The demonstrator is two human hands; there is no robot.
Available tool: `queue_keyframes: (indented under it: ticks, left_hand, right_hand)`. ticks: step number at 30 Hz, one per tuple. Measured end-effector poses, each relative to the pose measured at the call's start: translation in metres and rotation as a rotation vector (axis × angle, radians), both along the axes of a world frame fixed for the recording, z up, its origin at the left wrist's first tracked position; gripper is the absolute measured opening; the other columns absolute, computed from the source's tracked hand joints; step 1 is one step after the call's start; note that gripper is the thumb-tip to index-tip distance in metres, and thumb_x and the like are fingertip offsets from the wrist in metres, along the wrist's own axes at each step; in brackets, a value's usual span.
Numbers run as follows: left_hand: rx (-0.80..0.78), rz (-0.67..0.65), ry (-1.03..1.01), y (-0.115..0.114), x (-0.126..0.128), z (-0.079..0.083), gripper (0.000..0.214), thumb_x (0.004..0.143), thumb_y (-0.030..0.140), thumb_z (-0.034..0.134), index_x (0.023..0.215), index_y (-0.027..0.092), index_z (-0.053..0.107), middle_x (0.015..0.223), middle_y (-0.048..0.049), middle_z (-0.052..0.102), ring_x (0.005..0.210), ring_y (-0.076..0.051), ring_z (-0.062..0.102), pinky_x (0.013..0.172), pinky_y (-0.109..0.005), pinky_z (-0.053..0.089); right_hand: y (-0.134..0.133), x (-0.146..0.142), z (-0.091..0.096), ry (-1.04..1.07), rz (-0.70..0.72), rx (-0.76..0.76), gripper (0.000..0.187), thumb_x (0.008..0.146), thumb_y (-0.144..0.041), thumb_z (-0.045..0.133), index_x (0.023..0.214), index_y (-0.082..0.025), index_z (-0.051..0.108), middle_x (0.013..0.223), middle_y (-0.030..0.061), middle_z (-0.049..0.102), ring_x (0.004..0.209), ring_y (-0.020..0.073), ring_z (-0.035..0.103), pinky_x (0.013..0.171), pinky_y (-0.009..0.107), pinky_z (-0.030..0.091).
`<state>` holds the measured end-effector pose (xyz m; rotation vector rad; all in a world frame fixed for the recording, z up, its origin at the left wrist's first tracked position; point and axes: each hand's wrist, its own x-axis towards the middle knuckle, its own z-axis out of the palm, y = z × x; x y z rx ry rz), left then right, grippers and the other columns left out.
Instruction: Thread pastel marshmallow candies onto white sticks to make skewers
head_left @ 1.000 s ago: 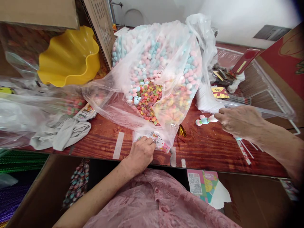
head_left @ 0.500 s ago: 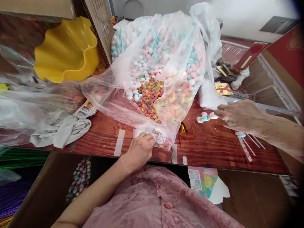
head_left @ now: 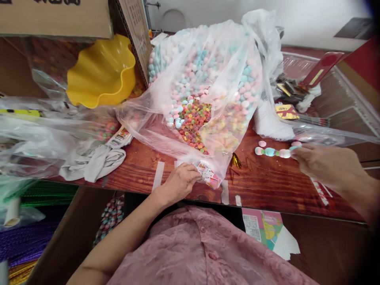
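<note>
One row of sweets (head_left: 269,152) comes further into view

Beside my right hand (head_left: 329,158), the row lies on the table (head_left: 261,182) to the left of the fingertips: pink, white and blue marshmallows, with green pieces between some of them. Compared with half a second ago, that hand has shifted rightward, and more of the row shows. I take this to mean my work now centres on the row's right end. My right fingers are bent together there, blurred; I cannot tell whether they grip a sweet or merely touch it. One loose pink marshmallow (head_left: 262,143) lies just beyond the row, near its left end. A striped strip (head_left: 320,192) pokes out from under my right hand, toward me.

My left hand (head_left: 179,180) stays on the packet (head_left: 209,174), its fingers curled over the left part; whether they pinch it, I cannot tell. Farther out from those fingers sprawls the bag (head_left: 204,55), packed with marshmallows, with small coloured rings (head_left: 194,118) at its mouth. Gold ties (head_left: 236,160) lie between my two hands, just right of the packet. Left of my left fingers, well apart, rests a grey cloth (head_left: 103,162); a yellow bowl (head_left: 101,79) sits beyond it.
</note>
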<state>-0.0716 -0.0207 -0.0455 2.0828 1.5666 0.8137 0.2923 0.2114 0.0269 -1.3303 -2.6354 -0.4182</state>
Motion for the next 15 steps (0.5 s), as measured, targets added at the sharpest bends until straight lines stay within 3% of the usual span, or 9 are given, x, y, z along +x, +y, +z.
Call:
queue_keyframes:
  ticks: [3, 6, 10, 15]
  left_hand:
    - [-0.048, 0.036, -0.145, 0.005, -0.001, 0.001, 0.022, 0.091, 0.012, 0.057, 0.079, 0.016, 0.074, 0.081, -0.0056, 0.071, 0.077, -0.016, 0.064, 0.073, -0.027, 0.049]
    - [-0.111, 0.074, -0.283, 0.009, -0.002, 0.003, 0.017, 0.086, 0.011, 0.063, 0.074, 0.014, 0.074, 0.073, -0.0033, 0.070, 0.070, -0.014, 0.064, 0.066, -0.024, 0.047]
    - [-0.171, 0.099, -0.355, 0.012, -0.003, 0.004, 0.014, 0.083, 0.011, 0.066, 0.074, 0.015, 0.076, 0.072, -0.0028, 0.071, 0.067, -0.014, 0.064, 0.064, -0.024, 0.047]
    - [-0.176, 0.116, -0.344, 0.011, 0.000, 0.004, 0.012, 0.083, 0.013, 0.067, 0.077, 0.016, 0.077, 0.074, -0.0031, 0.072, 0.069, -0.014, 0.065, 0.066, -0.024, 0.049]
  right_hand:
    - [-0.048, 0.024, -0.009, 0.056, -0.086, 0.043, 0.014, 0.082, -0.027, 0.064, 0.080, -0.020, 0.075, 0.081, 0.0082, 0.075, 0.055, 0.0150, 0.057, 0.046, 0.028, 0.024]
    - [-0.109, 0.029, -0.025, 0.498, -0.021, -0.070, 0.007, 0.083, -0.027, 0.068, 0.086, -0.023, 0.072, 0.079, 0.0056, 0.075, 0.065, 0.0203, 0.068, 0.059, 0.031, 0.049]
    - [-0.179, -0.007, -0.045, 0.821, -0.007, -0.196, 0.009, 0.084, -0.019, 0.071, 0.087, -0.028, 0.071, 0.076, 0.0008, 0.072, 0.063, 0.0198, 0.068, 0.058, 0.030, 0.053]
    - [-0.207, -0.049, -0.062, 0.758, 0.183, -0.141, 0.014, 0.090, -0.012, 0.063, 0.096, -0.024, 0.068, 0.077, 0.0007, 0.070, 0.063, 0.0144, 0.067, 0.059, 0.025, 0.052]
